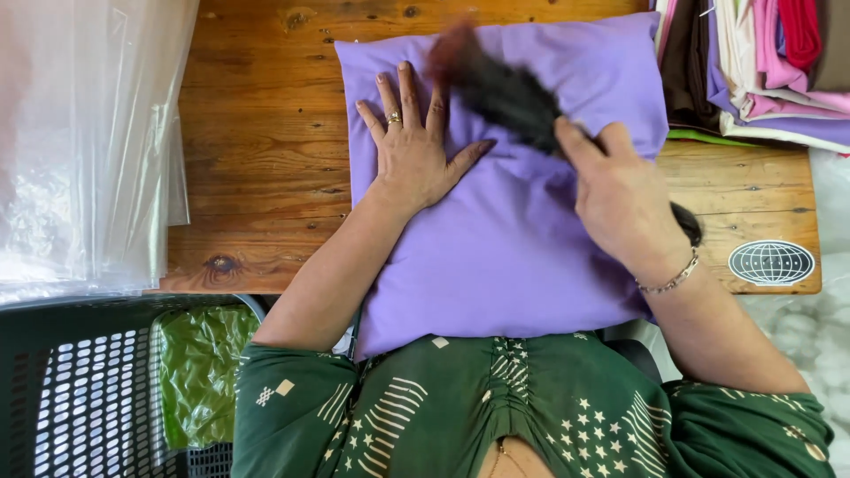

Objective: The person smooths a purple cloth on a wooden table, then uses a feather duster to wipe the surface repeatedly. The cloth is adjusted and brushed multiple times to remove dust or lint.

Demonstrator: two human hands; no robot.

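Table [257, 159]: bare wood, a round globe sticker near its right front corner. Clear plastic sheets [84, 142] lay over the left edge, hanging past it. Below that, off the front-left corner, a dark perforated crate [80, 398] w/ a green plastic bag [199, 363] inside. Stack of folded cloth [761, 66] sat at the back-right corner: pink, white, purple, brown, red layers.

Purple cloth [505, 257] was spread flat in the table's middle, reaching from near the back edge over the front edge toward the person's body.

Left hand [412, 146] lay palm down on the cloth's upper left part, fingers spread & straight, holding nothing, just pressing flat. Ring on one finger.

Right hand [624, 199] was over the cloth's right side, fingers closed round the handle of a dark brush [496, 84]. Brush head was blurred, on the cloth near the back edge, just beside the left fingertips. Thin bracelet on the right wrist.
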